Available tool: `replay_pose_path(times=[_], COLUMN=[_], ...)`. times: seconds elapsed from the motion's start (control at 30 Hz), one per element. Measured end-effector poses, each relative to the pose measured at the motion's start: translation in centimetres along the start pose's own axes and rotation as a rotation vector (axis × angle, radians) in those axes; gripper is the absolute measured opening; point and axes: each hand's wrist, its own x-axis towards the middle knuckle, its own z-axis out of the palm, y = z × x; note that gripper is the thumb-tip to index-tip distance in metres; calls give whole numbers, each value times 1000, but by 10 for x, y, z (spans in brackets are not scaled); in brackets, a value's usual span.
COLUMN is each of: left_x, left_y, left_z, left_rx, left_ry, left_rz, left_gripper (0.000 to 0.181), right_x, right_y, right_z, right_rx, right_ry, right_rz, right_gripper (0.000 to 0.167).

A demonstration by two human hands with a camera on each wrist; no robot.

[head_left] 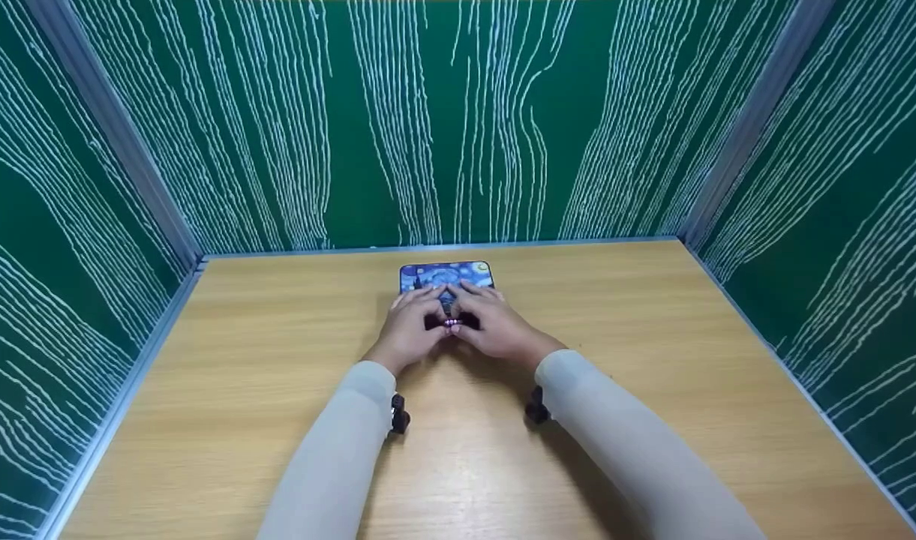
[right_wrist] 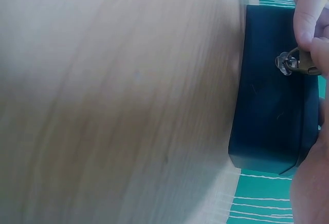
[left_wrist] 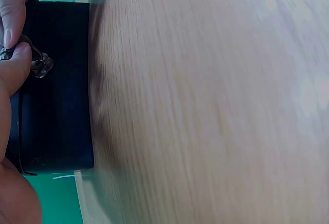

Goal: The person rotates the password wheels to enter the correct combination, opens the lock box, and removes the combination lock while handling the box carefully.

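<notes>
A dark box (right_wrist: 267, 95) with a swirling blue night-sky picture on its lid (head_left: 446, 274) stands on the table. On its front, a small combination padlock (right_wrist: 307, 63) hangs by its shackle from a metal clasp (left_wrist: 43, 66). My left hand (head_left: 412, 324) lies over the box's left side, its thumb (left_wrist: 18, 64) at the padlock's dial end. From the other side my right hand (head_left: 503, 326) pinches the padlock, its thumb close to the left one. The fingers of both hands rest on the lid. Hands partly hide the padlock's body, and whether the shackle is released cannot be told.
The wooden table (head_left: 458, 465) extends around the box, with its back edge just behind it. Green panels (head_left: 442, 120) with wavy white lines stand at the back and both sides. Small black devices (head_left: 399, 415) sit at both wrists.
</notes>
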Motion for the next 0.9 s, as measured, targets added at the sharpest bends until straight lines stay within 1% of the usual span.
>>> replay_pose_path(times=[0.33,0.57,0.77,0.9], left_x=[0,-1,-1,-1], left_y=[1,2,2,1], left_z=[0,0,0,0], left_rx=[3,-2,-5,-4], left_ry=[-13,-3,-11,-4], left_rz=[-21,-14,-30,-10], left_gripper=[15,14,15,14], right_x=[-1,-1,0,0], right_y=[-2,-1,0,0], right_z=[-1,-1,0,0], right_rx=[9,14,12,5], right_ry=[-3,-2,1,0], right_rz=[15,23,6,-2], right_gripper=[13,17,13,13])
